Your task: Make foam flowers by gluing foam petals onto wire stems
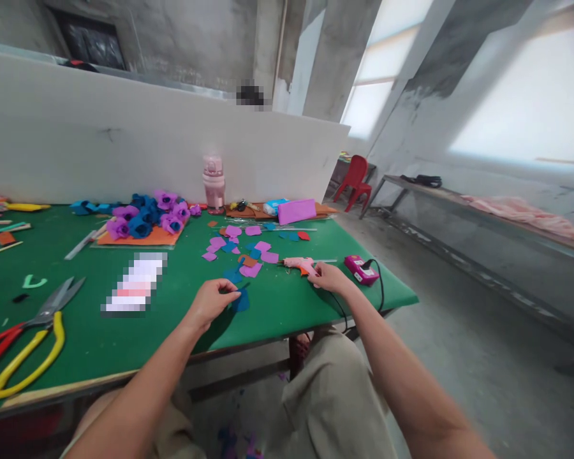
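Near the table's front edge, my left hand point(213, 301) pinches a small blue paper piece point(242, 299) between thumb and fingertips. My right hand point(326, 278) is closed around the handle of a pink glue gun point(297, 262), whose nozzle points left and which lies at table level. A clear glue stick point(326, 261) sticks out of its back end. Beyond my left hand, loose purple paper pieces point(251, 269) lie scattered with blue and brown ones. Finished-looking purple and blue paper flowers point(143, 217) are heaped on an orange sheet point(138, 238).
Large scissors point(52, 319) with red and yellow handles lie at the left. A pink bottle point(214, 185) stands by the white board point(162, 134). Right of the glue gun sits a magenta power box point(361, 270) with a black cord point(381, 287) over the table edge.
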The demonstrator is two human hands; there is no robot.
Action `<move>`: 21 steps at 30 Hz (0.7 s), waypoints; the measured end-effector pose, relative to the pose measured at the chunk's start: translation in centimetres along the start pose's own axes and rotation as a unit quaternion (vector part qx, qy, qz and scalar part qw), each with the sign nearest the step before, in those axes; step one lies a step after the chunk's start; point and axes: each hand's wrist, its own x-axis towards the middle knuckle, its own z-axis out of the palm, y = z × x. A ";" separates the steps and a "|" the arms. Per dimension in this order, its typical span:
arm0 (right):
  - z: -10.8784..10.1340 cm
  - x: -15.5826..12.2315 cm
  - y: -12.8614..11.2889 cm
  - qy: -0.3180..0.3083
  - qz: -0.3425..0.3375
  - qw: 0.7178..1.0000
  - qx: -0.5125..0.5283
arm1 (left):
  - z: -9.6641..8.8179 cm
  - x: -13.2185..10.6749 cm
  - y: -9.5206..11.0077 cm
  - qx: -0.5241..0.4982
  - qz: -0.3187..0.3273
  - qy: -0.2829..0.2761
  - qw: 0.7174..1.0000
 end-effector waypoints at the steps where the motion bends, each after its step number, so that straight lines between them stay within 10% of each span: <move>1: -0.2 -0.3 -0.2 0.002 0.003 1.000 -0.006 | 0.0 0.0 -0.1 -0.001 0.000 0.001 1.000; 8: 0.3 -3.7 -5.2 0.199 -0.089 0.966 0.137 | 0.0 0.0 -0.1 -0.027 0.008 -0.016 0.999; 15: 5.6 -4.4 -12.5 -0.035 -0.210 0.910 0.357 | -0.2 -0.1 -0.2 -0.047 0.019 -0.025 0.998; 21: 7.6 -4.9 -13.6 -0.045 -0.192 0.903 0.381 | -0.5 -0.2 -0.4 -0.056 -0.001 -0.028 0.998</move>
